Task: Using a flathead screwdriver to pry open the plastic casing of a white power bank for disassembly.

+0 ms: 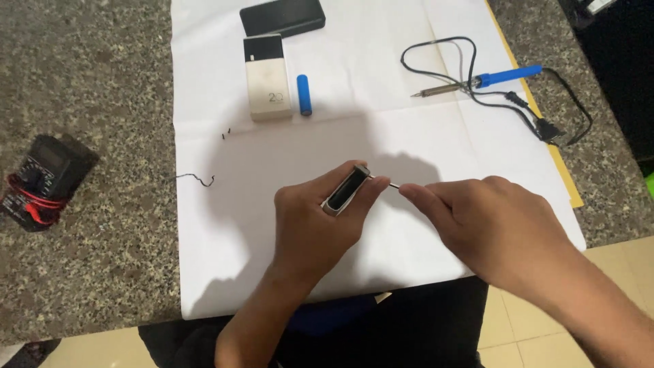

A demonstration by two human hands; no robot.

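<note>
Hands at centre of view, over white paper sheet (422,136) spread on speckled granite counter (88,82). Left hand (313,221) curled closed around small slim device (346,191), silver-edged with dark face, thumb and fingers clamped on its sides, device tilted with upper end toward 1 o'clock. Right hand (501,225) at 3 o'clock of the left, fingertips pressed together, pinching thin metal pin (385,182); pin's other end touching top end of device. Exact point of contact too small to tell.

Farther off on the sheet, at 12 o'clock of the hands: white power bank (267,78) with dark top band, lying flat; blue cylindrical cell (304,94) just beside it at its 3 o'clock; black rectangular case (283,17) just beyond at 12 o'clock, near sheet's far edge. At 1 to 2 o'clock: soldering iron (477,83) with blue handle, tip pointing toward 9 o'clock, black cord (538,116) looped around it and running off toward 3 o'clock. At 9 to 10 o'clock: small dark wire scraps (204,180) near sheet's left edge. Well apart, at 9 o'clock on bare counter: black multimeter (44,174) with red leads wound round it
</note>
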